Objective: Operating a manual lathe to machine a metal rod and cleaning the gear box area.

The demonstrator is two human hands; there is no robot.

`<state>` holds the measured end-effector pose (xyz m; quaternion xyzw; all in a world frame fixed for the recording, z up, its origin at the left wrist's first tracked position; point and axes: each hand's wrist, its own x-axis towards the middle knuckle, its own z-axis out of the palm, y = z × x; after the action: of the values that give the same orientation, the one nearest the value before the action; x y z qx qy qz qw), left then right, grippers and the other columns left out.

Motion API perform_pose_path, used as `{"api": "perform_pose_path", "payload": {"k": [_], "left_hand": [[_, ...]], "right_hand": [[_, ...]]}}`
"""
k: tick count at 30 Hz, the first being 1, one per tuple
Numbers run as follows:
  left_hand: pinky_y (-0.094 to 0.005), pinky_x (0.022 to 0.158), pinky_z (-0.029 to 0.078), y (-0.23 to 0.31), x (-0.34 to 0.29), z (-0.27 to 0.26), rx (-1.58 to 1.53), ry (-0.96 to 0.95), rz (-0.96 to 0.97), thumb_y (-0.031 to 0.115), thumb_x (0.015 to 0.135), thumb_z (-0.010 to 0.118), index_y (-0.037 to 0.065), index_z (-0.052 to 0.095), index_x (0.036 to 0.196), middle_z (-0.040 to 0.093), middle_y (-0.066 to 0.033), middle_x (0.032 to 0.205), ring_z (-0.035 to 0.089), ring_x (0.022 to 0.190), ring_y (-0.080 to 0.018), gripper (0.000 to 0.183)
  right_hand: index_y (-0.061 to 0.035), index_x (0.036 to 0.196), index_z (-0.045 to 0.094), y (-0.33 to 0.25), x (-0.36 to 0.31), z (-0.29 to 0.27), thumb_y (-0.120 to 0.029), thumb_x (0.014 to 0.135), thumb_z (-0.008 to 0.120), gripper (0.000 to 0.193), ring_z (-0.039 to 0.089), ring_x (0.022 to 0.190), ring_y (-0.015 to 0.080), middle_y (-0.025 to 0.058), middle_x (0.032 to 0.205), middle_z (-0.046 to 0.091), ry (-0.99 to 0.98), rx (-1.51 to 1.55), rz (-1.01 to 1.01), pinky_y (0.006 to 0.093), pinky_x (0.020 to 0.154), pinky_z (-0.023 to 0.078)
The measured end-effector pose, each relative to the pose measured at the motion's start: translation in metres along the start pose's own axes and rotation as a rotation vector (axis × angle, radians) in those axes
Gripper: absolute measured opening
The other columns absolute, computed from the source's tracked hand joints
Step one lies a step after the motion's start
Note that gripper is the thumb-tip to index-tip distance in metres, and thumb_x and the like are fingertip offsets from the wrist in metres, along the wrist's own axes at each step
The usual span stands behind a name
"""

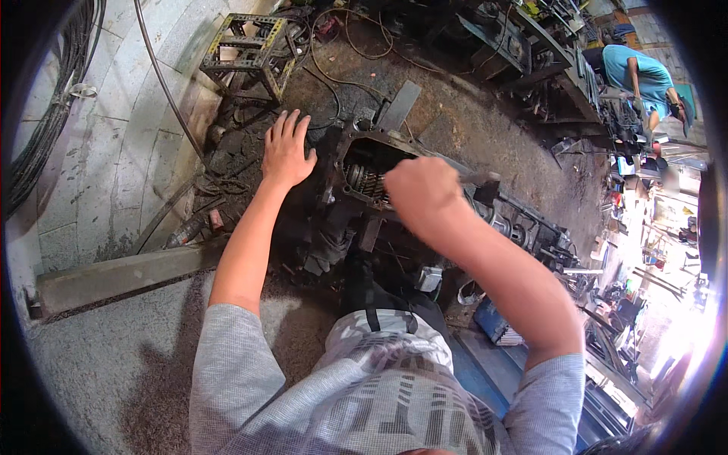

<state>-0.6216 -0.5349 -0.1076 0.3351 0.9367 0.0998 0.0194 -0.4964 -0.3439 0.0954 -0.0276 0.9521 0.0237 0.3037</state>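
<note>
Below me sits a dark, greasy metal gearbox housing [334, 182] with an open top. Toothed gears [368, 180] show inside the opening. My left hand [287, 150] is open, fingers spread, beside the housing on its left; I cannot tell whether it touches the metal. Over the right part of the opening, my right hand [423, 186] is curled closed and slightly blurred. Its fingers are turned away, so anything in them is hidden. A flat grey metal plate [400, 106] stands out beyond the housing's far edge.
A metal frame stand [250, 57] is at the far left near the block wall [114, 152]. Cables [64, 114] hang there. A long beam [129, 279] lies at left. Shafts and parts [508, 225] extend right. A person in a teal shirt [641, 72] bends over at far right.
</note>
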Motion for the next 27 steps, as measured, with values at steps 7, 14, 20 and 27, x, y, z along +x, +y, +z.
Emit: {"api": "perform_pose_path", "payload": {"k": [7,14,20,27], "left_hand": [[-0.0494,0.111,0.028,0.005,0.003,0.001,-0.103,0.067,-0.037,0.025,0.081,0.068,0.012,0.044,0.138,0.04,-0.0098,0.143,0.03,0.139,-0.0295,0.064],[-0.048,0.111,0.028,0.005,0.0,0.0,-0.019,0.042,-0.03,0.028,0.078,0.071,0.01,0.045,0.136,0.042,-0.011,0.142,0.032,0.137,-0.0318,0.067],[-0.0477,0.109,0.029,0.007,0.006,0.0,0.059,-0.056,-0.066,0.03,0.078,0.071,0.011,0.046,0.136,0.042,-0.0103,0.142,0.032,0.137,-0.0299,0.066],[-0.0463,0.108,0.033,0.005,-0.001,0.008,-0.048,0.117,-0.06,0.026,0.079,0.069,0.008,0.052,0.128,0.05,-0.0106,0.135,0.04,0.131,-0.0308,0.055]], "right_hand": [[-0.008,0.094,0.073,0.061,-0.074,0.108,-0.007,0.074,0.058,0.025,0.066,0.078,0.0406,0.0216,0.085,0.068,0.087,0.318,0.313,0.0478,0.073,0.054],[-0.0133,0.099,0.074,0.038,-0.083,0.091,-0.008,0.075,0.06,0.028,0.068,0.075,0.0358,0.0192,0.08,0.069,0.129,0.306,0.323,0.0458,0.067,0.055],[-0.0064,0.08,0.07,0.043,-0.029,0.035,-0.01,0.075,0.06,0.011,0.069,0.08,0.0351,0.0183,0.083,0.069,0.088,0.129,0.161,0.0455,0.068,0.056],[-0.0057,0.094,0.073,0.077,-0.066,0.11,-0.007,0.078,0.058,0.022,0.067,0.089,0.0397,0.0217,0.091,0.069,0.085,0.571,0.384,0.0462,0.08,0.054]]}}
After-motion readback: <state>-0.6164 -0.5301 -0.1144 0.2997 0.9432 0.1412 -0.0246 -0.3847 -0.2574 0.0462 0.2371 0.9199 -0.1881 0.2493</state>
